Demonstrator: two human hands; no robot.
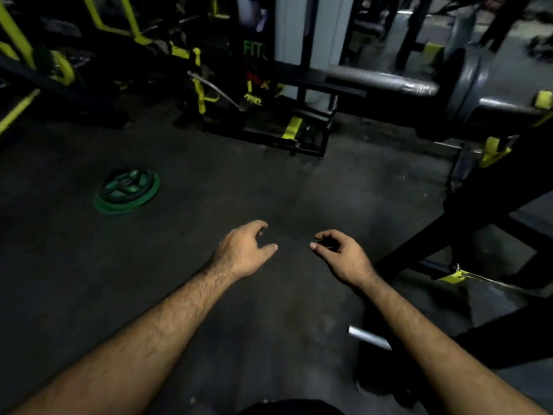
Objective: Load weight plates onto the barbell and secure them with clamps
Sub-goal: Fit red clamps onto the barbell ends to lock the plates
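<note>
Two green weight plates lie stacked flat on the dark floor at the left, well away from both hands. The barbell sleeve juts in from the upper right, with a dark plate on it near the rack. My left hand hovers over the bare floor in the middle, fingers curled and apart, holding nothing. My right hand is beside it, about a hand's width to the right, fingers loosely curled and empty. No clamp is visible.
A black rack frame with yellow tabs stands at the right. A short metal tube end shows beneath my right forearm. Black and yellow gym machines line the back. A low black stand sits behind the open floor.
</note>
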